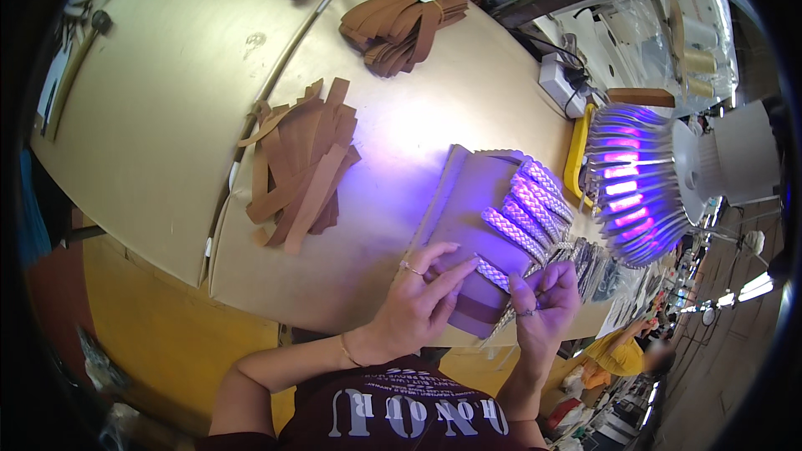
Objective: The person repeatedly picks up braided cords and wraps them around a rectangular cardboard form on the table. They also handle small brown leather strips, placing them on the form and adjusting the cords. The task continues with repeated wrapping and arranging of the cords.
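Note:
Several braided straps (535, 194), lit purple, lie side by side on a brown curved pad (476, 179) at the table's near right. One short braided strap (491, 272) sits apart, nearest to me. At its left end, the fingertips of my left hand (424, 294) touch it, with the fingers stretched out and apart. My right hand (547, 301) is closed in a pinch around the other end of this strap, by the pad's right side. What lies between those pinched fingertips is mostly hidden.
A finned lamp (637, 184) glows purple just right of the pad. Loose brown strips (305, 169) are piled left of it, with bundled strips (401, 25) farther back. Beyond the lamp are a yellow tray (575, 157) and a white power strip (561, 83). A hammer (79, 71) lies far left.

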A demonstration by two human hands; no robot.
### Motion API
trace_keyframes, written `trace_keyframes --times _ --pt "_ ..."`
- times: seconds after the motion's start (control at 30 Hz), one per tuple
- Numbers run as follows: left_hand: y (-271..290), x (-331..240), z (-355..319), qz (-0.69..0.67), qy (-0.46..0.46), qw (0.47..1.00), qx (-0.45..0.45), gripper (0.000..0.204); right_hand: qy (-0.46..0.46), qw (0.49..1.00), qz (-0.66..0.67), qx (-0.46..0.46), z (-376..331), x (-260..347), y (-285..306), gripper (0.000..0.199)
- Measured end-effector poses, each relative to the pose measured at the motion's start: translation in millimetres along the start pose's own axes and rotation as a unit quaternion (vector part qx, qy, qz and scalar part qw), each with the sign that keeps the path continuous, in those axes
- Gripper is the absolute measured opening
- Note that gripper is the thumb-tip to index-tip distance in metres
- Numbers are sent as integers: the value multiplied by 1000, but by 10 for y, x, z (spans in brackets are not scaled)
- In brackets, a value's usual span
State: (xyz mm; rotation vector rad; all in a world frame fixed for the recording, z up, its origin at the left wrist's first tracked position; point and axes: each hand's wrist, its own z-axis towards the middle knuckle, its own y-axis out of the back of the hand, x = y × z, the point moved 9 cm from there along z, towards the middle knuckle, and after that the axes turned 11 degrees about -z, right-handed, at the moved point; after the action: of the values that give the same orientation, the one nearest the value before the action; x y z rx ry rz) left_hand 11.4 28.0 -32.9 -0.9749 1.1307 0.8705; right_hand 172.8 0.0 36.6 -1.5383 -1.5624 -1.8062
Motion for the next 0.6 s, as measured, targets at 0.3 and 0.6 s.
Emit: trace_keyframes --times 0.3,0.6 --pt "-47 -126 46 109 -42 992 40 43 35 973 -223 53 88 77 288 23" --pt "-113 -243 95 173 -38 983 44 34 2 983 -162 82 98 -156 351 24"
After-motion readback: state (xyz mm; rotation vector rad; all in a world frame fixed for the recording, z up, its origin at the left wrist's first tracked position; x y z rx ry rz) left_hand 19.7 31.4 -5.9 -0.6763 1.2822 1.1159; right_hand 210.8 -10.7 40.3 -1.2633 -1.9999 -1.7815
